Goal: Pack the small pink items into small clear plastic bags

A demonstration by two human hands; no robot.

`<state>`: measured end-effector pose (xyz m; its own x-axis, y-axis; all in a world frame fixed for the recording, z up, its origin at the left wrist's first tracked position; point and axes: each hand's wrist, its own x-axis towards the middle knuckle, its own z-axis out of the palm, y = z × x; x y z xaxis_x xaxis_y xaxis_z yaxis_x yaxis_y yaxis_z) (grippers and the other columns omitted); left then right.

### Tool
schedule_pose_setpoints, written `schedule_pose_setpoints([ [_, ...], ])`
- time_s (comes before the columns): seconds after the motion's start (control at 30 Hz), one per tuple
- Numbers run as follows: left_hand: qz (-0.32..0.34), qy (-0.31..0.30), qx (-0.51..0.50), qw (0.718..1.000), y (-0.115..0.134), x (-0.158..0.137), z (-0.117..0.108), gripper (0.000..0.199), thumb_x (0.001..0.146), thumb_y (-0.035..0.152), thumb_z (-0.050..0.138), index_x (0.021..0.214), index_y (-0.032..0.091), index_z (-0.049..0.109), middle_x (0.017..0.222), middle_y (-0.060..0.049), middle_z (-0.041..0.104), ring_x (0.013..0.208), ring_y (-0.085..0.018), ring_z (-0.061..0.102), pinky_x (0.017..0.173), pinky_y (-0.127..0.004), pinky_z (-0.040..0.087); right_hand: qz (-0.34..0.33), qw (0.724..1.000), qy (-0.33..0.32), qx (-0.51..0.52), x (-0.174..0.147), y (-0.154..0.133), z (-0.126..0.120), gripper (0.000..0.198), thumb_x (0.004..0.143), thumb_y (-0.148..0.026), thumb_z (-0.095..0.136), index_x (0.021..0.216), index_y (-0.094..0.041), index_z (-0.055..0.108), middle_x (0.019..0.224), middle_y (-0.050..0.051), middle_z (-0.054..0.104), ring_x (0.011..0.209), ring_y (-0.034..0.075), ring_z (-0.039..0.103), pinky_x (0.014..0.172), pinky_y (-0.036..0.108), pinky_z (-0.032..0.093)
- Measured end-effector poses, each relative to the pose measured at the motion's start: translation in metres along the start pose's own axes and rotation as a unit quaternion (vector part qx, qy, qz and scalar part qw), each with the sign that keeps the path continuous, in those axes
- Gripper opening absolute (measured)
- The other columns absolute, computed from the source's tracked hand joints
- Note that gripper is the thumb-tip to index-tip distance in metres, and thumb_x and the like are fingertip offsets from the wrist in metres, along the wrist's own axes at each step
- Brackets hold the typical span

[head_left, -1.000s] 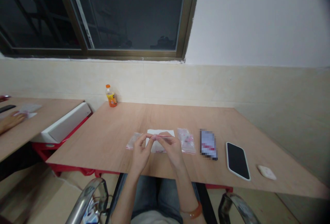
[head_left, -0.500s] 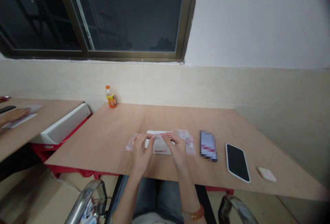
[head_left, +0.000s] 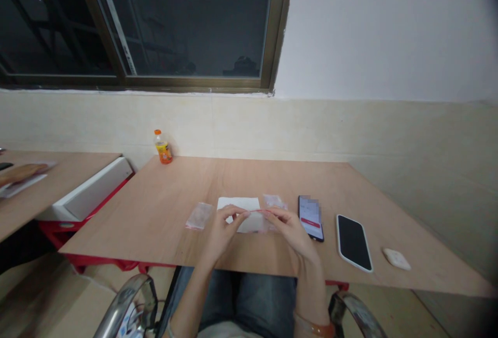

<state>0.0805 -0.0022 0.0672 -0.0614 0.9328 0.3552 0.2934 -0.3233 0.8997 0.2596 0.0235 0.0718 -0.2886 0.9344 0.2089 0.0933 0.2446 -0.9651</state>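
A thin reddish strand (head_left: 254,211) is stretched level between both hands; its exact kind is too small to make out. One end is pinched between thumb and fingers of my left hand (head_left: 229,222). My right hand (head_left: 287,226) pinches the other end, its fingers bent. Beneath the strand lies a white sheet of paper (head_left: 238,202), partly covered by the hands. A clear zip bag (head_left: 199,216) rests left of my left hand. Another clear bag (head_left: 274,201) with pale contents lies by the paper's right side, partly hidden by my right hand.
Right of my hands lie a lit phone (head_left: 311,218), a dark-screened white-edged phone (head_left: 354,243) and a small white case (head_left: 396,258). An orange drink bottle (head_left: 163,147) stands at the back left. Another person's hand (head_left: 23,173) rests on the neighbouring table.
My hands have moved apart, the right one shifting rightward, and the reddish strand now shows between them. More of the left bag and the paper is uncovered. The view has shifted slightly.
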Motion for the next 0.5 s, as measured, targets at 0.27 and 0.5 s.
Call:
schedule_pose_setpoints([
  [0.27, -0.088, -0.157, -0.080, 0.980, -0.026, 0.008, 0.037, 0.021, 0.071, 0.025, 0.063, 0.085, 0.012, 0.071, 0.064, -0.004, 0.068, 0.056, -0.012, 0.057, 0.053, -0.020, 0.041, 0.074, 0.994, -0.052, -0.061, -0.019, 0.031, -0.043, 0.022, 0.073, -0.038, 0.064, 0.077, -0.019, 0.074, 0.079, 0.005, 0.073, 0.074, 0.020, 0.065, 0.069, 0.029, 0.047],
  [0.5, -0.030, -0.105, -0.079, 0.991, -0.029, 0.037, 0.063, 0.014, 0.072, 0.020, 0.060, 0.079, 0.013, 0.069, 0.072, -0.005, 0.071, 0.065, -0.014, 0.064, 0.063, -0.023, 0.048, -0.002, 0.981, 0.174, -0.081, -0.012, 0.043, -0.050, 0.020, 0.069, -0.035, 0.063, 0.076, -0.017, 0.072, 0.083, 0.009, 0.072, 0.078, 0.022, 0.065, 0.073, 0.034, 0.050],
])
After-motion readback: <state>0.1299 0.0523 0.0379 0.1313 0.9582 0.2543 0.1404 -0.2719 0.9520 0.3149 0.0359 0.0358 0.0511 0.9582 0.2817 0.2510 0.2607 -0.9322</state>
